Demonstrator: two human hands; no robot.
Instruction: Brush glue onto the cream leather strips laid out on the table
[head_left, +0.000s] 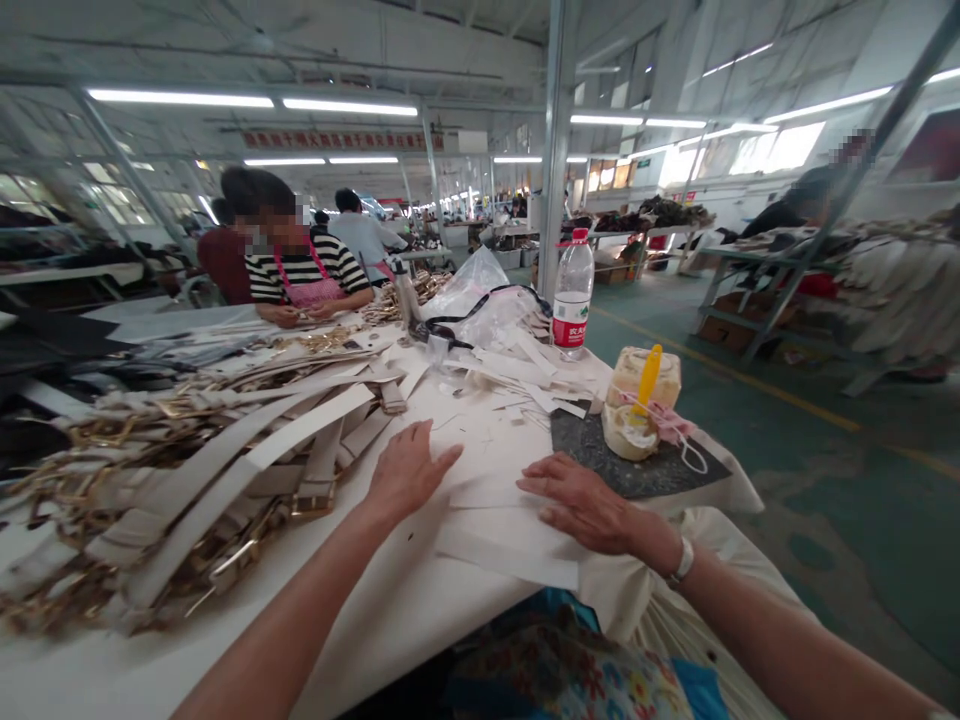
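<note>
Flat white strips (517, 548) lie on the white-covered table (360, 600) in front of me. My right hand (581, 500) rests over their right part, palm down, fingers stretched out. To the left of the strips, my left hand (411, 468) is over the table with its thumb spread away from the fingers; it holds nothing. Close by on its left is a big pile of pale belt-like straps (247, 460) with gold-coloured buckles. Whether my right fingertips press on the strips or hover just above them, I cannot tell.
At right, a tub (630, 425) with a yellow-handled tool (648, 375) stands on a dark slab (675, 470). A water bottle (572, 295) stands behind. Near it are loose white offcuts (525, 370) and a plastic bag (480, 290). A co-worker (300, 260) sits across the table.
</note>
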